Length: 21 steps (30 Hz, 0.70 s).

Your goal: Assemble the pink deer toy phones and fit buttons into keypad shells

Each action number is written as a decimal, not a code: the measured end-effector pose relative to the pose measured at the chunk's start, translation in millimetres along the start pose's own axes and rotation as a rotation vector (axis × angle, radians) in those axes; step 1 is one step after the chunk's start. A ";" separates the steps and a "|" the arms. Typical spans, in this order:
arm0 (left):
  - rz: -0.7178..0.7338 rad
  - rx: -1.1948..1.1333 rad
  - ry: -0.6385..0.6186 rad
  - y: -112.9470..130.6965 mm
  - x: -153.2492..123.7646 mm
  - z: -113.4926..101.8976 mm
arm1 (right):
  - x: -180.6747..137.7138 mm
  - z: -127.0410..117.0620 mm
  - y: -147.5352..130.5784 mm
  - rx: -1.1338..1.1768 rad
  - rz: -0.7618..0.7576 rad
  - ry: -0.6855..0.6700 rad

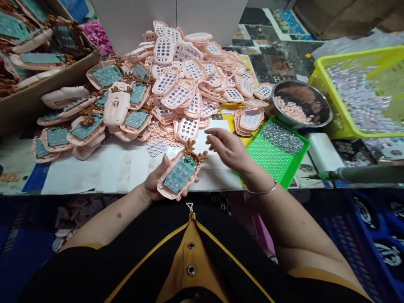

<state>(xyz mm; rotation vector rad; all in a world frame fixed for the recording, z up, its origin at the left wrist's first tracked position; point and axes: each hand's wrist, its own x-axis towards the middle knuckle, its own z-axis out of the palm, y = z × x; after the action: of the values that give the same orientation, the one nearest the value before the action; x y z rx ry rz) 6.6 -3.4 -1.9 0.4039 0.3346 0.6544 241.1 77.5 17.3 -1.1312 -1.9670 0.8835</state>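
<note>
My left hand (157,182) is closed around a pink toy phone shell (181,175) with brown antlers and a green circuit board facing up, held just above the table's near edge. My right hand (227,148) hovers open to the right of the shell, fingers spread and pointing left, with nothing in it. A silver bangle sits on that wrist. Beyond the hands lies a big heap of pink keypad covers (192,71) with oval holes.
Assembled shells with green boards (85,126) are piled at the left, more in a cardboard box (34,50). A green tray of small screws (277,147), a metal bowl of pink buttons (299,105), a yellow-green basket (362,88) and an electric screwdriver (362,173) sit at the right.
</note>
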 end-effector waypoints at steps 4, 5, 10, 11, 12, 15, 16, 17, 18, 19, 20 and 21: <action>0.067 -0.048 0.096 5.2 2.6 -0.2 | 18.7 -52.9 32.9 -0.834 0.071 0.065; 0.074 -0.052 0.121 6.7 2.8 -0.3 | 21.6 -63.0 40.9 -0.987 0.105 0.046; 0.143 -0.013 0.187 12.8 6.1 0.3 | 19.6 -81.3 55.9 -1.215 0.131 -0.003; 0.162 -0.001 0.194 13.5 7.2 0.8 | 15.8 -79.5 52.5 -1.222 0.114 0.013; 0.179 0.009 0.199 14.0 8.4 1.4 | 11.1 -76.6 47.3 -1.240 0.089 0.029; 0.193 0.022 0.209 14.0 12.2 3.7 | -7.1 -61.9 26.4 -1.312 0.003 0.061; 0.189 0.025 0.209 13.7 13.6 4.6 | -13.8 -55.8 19.5 -1.328 -0.021 0.059; 0.181 0.028 0.208 13.2 15.0 5.6 | -20.2 -49.5 13.5 -1.335 -0.042 0.051; 0.176 0.033 0.207 12.7 16.5 6.7 | -26.1 -43.4 8.6 -1.335 -0.061 0.041; 0.175 0.040 0.208 12.0 17.9 7.8 | -30.9 -37.9 5.2 -1.331 -0.078 0.033; 0.181 0.047 0.211 11.4 19.2 8.9 | -34.5 -33.3 3.1 -1.323 -0.091 0.025; 0.194 0.056 0.219 10.7 20.4 10.0 | -36.5 -30.0 2.2 -1.313 -0.096 0.020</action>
<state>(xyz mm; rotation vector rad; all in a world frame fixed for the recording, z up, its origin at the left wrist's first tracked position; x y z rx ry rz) 20.5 14.9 8.3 0.4225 0.5269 0.8835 280.6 52.1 23.0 -1.6186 -2.5386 -0.6550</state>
